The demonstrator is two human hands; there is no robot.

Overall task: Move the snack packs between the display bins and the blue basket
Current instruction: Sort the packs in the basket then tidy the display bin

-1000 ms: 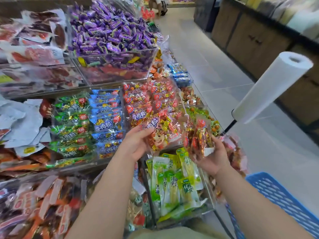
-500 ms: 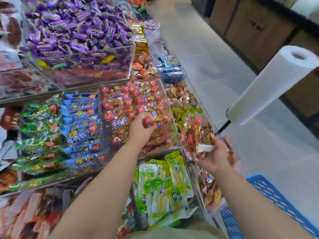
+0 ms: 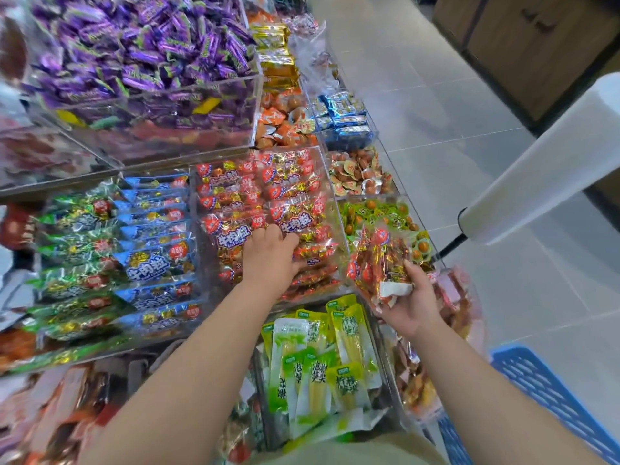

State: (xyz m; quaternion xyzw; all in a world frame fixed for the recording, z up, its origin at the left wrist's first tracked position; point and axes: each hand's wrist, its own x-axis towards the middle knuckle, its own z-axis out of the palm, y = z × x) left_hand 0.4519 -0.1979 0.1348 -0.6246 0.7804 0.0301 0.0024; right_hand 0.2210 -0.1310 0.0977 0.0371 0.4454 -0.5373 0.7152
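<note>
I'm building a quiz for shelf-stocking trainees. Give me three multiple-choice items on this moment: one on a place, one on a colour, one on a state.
1. Where is the left hand?
A) in a pocket
B) on the displayed red snack packs
C) on a trolley handle

2. What colour are the candies heaped at the top?
A) purple
B) white
C) black

3. What is the right hand doing?
A) hanging empty
B) gripping a bunch of red packs
C) waving, fingers spread

Key: 1 B, it lies on the red packs; 2 A, purple wrappers fill the heap; 3 B, its fingers curl round the bunch.
</note>
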